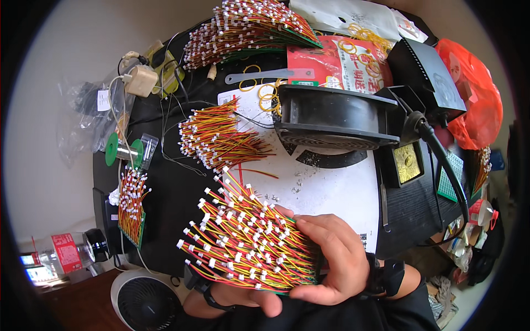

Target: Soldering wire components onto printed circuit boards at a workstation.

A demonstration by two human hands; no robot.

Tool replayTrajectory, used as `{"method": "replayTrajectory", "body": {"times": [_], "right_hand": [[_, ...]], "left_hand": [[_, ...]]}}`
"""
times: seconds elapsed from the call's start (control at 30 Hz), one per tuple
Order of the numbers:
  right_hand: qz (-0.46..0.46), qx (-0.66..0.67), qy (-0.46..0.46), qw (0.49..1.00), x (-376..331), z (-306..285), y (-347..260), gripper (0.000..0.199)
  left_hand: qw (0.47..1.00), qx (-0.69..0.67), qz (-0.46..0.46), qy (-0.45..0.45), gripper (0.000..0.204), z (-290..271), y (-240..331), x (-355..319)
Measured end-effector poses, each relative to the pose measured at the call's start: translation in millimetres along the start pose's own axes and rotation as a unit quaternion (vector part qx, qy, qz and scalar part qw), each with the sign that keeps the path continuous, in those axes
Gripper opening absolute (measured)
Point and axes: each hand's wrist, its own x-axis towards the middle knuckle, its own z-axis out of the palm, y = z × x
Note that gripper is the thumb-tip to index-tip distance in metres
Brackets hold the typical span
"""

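Note:
A green circuit board bristling with red, yellow and black wires, each tipped with a small white connector, is held up near my body, its wires fanning to the left. My right hand grips its right edge, with the thumb at the near corner and the fingers along the far side. From below, my left hand supports it; the thumb shows at the near edge and most of its fingers are hidden behind the board. Beyond it, a bundle of loose connector wires lies on a white sheet.
A black fan stands on the sheet beside metal scraps. Wired boards are stacked at the back, with another wired board at left near a solder spool. Yellow rubber bands, a soldering-iron stand and a black box lie around.

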Motion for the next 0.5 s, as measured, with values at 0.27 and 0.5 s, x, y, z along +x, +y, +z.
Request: {"method": "replayTrajectory", "body": {"times": [0.27, 0.5], "right_hand": [[-0.002, -0.004, -0.014, 1.000, 3, 5, -1, 0.094], [-0.008, -0.017, 0.001, 1.000, 1, 7, -2, 0.082]], "left_hand": [[0.992, 0.109, 0.068, 0.011, 0.133, 8, -5, 1], [0.977, 0.202, 0.066, -0.013, 0.133, -13, -33, -20]]}}
